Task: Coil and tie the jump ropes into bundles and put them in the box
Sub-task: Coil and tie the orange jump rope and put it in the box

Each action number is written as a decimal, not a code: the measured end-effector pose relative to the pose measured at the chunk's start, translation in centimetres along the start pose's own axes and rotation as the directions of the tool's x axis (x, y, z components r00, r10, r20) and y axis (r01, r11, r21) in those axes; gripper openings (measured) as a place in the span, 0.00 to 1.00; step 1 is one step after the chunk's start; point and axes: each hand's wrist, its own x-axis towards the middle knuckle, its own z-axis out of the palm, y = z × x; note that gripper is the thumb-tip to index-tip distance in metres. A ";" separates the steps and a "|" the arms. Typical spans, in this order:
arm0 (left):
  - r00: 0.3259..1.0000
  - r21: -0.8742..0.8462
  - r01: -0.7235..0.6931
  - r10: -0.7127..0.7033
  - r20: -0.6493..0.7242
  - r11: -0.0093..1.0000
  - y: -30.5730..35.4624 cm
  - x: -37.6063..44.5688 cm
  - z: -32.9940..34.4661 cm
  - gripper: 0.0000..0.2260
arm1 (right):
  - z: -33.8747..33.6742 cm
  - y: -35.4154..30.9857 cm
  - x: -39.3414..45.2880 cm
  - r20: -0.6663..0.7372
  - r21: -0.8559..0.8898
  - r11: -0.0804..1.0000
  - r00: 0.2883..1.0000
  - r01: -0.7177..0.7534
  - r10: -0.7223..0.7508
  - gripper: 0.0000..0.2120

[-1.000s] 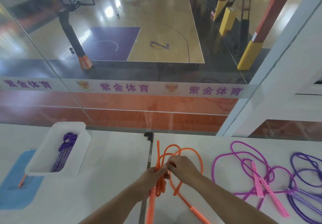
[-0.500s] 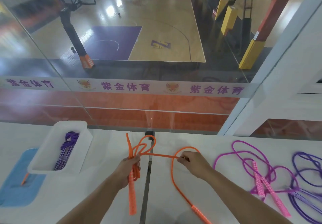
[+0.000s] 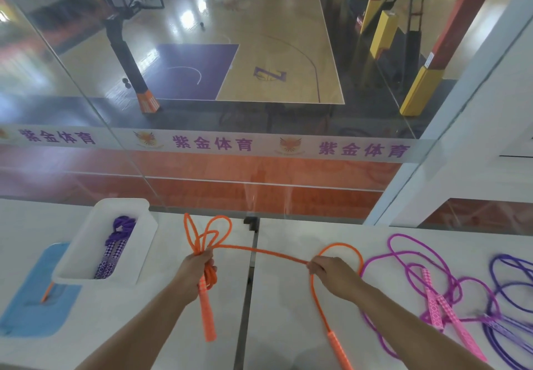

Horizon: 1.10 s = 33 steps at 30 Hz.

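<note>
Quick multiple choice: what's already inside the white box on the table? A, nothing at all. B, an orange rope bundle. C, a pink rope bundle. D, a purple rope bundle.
D: a tied purple rope bundle with patterned handles lies inside the white box, while the orange rope is stretched between the left hand and right hand.

We see the orange jump rope [image 3: 261, 251] pulled taut across the table, loops fanned upward (one handle dangling). Pink rope [image 3: 432, 289] and purple rope [image 3: 507, 297] sprawl uncoiled at right; a purple bundle [image 3: 115, 247] lies in the white box [image 3: 86, 234].
</note>
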 end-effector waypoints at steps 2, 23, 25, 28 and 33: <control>0.996 -0.057 0.068 -0.064 0.067 0.996 -0.4 -0.9 1.3 0.11 | 0.6 -0.8 0.0 -0.027 0.207 0.977 0.998 -0.050 0.056 0.13; 0.932 -0.034 0.152 -0.132 0.336 0.988 -4.5 -5.9 9.1 0.14 | 5.1 -8.2 -1.5 0.014 0.598 0.801 1.000 0.010 -0.023 0.04; 0.903 -0.075 0.237 -0.191 0.384 0.969 -4.4 -5.6 8.9 0.13 | 4.9 -8.1 -1.5 0.010 0.595 0.803 0.999 0.029 -0.043 0.05; 0.871 -0.117 0.287 -0.208 0.444 0.951 -4.1 -5.7 8.6 0.10 | 4.7 -8.2 -1.7 0.021 0.607 0.793 0.998 0.040 -0.067 0.04; 0.951 -0.189 0.166 -0.106 0.291 0.968 -3.6 -4.3 8.4 0.10 | 4.5 -8.0 -1.2 -0.004 0.414 0.910 1.000 0.022 -0.022 0.04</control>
